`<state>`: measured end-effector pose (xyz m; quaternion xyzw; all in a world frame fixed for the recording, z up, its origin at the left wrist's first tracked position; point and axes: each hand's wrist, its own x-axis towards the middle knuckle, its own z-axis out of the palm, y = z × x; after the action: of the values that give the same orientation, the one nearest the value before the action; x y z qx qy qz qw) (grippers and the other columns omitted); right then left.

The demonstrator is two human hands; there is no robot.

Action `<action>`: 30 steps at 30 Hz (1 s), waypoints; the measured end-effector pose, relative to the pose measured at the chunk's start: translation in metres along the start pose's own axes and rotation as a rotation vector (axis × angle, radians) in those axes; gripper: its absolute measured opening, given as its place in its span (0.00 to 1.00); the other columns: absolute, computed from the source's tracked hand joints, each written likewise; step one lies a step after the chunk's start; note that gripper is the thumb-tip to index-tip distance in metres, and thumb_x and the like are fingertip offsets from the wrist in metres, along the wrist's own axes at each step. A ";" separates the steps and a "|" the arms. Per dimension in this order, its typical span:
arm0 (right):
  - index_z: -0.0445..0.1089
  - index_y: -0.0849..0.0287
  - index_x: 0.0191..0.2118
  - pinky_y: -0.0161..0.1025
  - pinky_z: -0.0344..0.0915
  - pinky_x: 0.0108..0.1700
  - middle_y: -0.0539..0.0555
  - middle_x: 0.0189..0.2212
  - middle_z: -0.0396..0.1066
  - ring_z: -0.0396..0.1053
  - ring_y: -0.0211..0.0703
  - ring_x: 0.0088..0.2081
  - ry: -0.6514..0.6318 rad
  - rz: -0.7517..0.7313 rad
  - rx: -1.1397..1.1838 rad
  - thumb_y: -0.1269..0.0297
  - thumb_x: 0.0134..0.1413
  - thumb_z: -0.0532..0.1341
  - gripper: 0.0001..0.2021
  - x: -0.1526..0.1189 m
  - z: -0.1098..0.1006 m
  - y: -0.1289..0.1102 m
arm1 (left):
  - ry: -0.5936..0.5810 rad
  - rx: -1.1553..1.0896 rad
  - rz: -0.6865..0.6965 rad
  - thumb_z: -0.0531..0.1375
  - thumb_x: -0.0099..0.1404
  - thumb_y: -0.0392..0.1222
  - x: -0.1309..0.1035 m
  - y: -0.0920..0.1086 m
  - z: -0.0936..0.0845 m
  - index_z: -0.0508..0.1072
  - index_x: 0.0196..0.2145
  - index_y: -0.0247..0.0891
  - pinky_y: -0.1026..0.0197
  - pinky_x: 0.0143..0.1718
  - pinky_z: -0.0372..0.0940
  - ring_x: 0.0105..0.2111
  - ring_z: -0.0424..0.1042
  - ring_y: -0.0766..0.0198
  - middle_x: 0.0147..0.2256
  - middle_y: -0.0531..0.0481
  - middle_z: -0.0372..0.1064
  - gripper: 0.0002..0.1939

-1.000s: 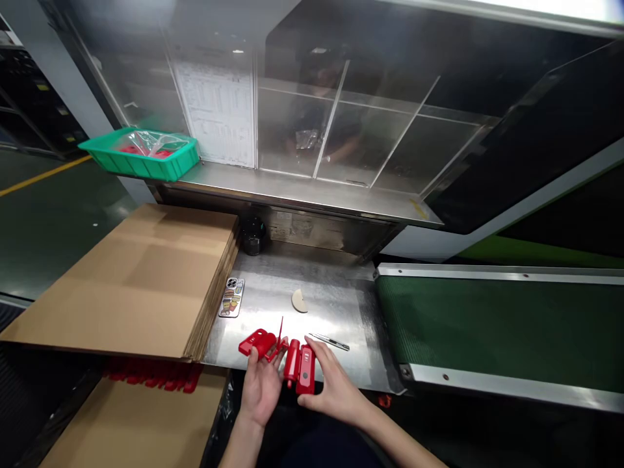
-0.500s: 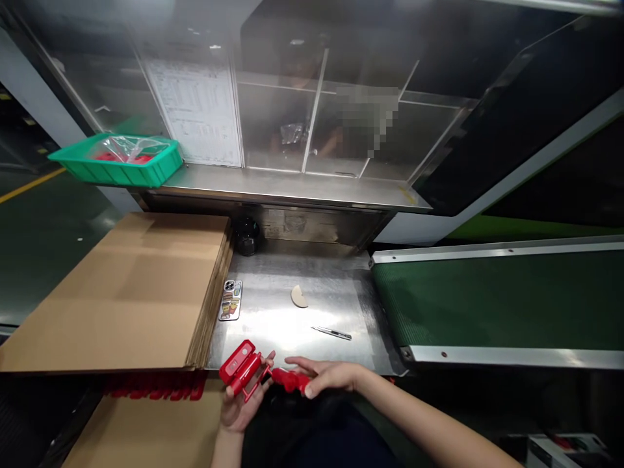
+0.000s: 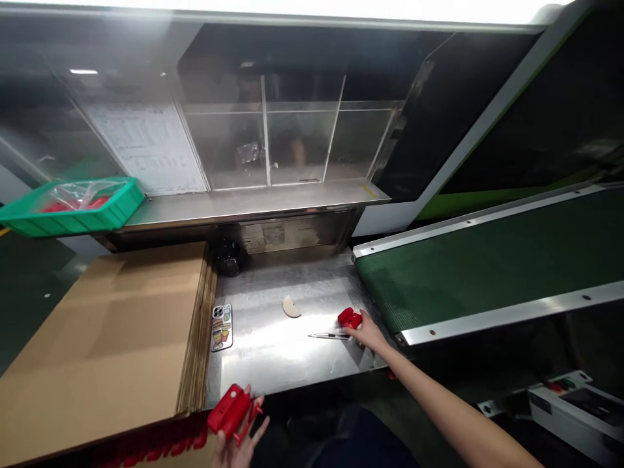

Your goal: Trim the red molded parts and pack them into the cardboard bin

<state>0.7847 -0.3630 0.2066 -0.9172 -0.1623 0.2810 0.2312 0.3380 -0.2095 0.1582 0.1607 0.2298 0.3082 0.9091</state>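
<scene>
Left hand (image 3: pixel 238 454): grip clamped on red part (image 3: pixel 230 411). Right hand (image 3: pixel 369 333): grip clamped on red piece (image 3: pixel 349 318), over bench (image 3: pixel 266 357).

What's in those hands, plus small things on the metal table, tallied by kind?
Red items, one in the left hand, one in the right hand: 2
Phone: 1
Beige half-disc: 1
Thin metal tool: 1
Black rounded object: 1
Total: 6

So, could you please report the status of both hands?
Left hand holding boxy red plastic piece, before grey metal tabletop. Right hand gripping second red plastic piece, near green conveyor belt. Slim silver pointed tool close beside right hand.
</scene>
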 end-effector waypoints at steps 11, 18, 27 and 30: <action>0.71 0.66 0.51 0.46 0.65 0.56 0.64 0.50 0.72 0.71 0.51 0.51 -0.149 -0.344 0.242 0.57 0.64 0.56 0.19 -0.042 0.001 -0.073 | 0.032 -0.083 -0.044 0.71 0.63 0.42 0.034 -0.063 0.109 0.79 0.55 0.58 0.31 0.70 0.47 0.73 0.42 0.42 0.64 0.51 0.66 0.23; 0.75 0.59 0.47 0.38 0.64 0.46 0.54 0.42 0.71 0.68 0.41 0.40 -0.346 -0.793 0.511 0.59 0.66 0.62 0.11 -0.147 -0.048 -0.073 | 0.066 0.121 0.013 0.73 0.61 0.43 0.042 -0.109 0.189 0.79 0.55 0.56 0.38 0.72 0.47 0.73 0.47 0.45 0.63 0.50 0.69 0.24; 0.70 0.62 0.29 0.39 0.61 0.45 0.55 0.35 0.67 0.66 0.43 0.39 0.083 -0.576 0.784 0.52 0.67 0.60 0.20 -0.154 -0.135 0.053 | -0.316 0.520 -0.058 0.72 0.62 0.46 0.039 -0.224 0.313 0.70 0.66 0.54 0.42 0.73 0.44 0.74 0.42 0.42 0.71 0.48 0.53 0.36; 0.66 0.62 0.27 0.37 0.58 0.38 0.53 0.28 0.64 0.61 0.39 0.31 -0.128 -0.194 1.132 0.51 0.61 0.64 0.19 -0.171 -0.153 0.100 | -0.375 0.709 -0.024 0.77 0.53 0.38 0.034 -0.271 0.344 0.68 0.67 0.51 0.35 0.72 0.39 0.71 0.49 0.33 0.69 0.44 0.59 0.46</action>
<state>0.7569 -0.5710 0.3426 -0.6129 -0.0837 0.3563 0.7003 0.6717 -0.4448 0.3200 0.5153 0.1540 0.1645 0.8269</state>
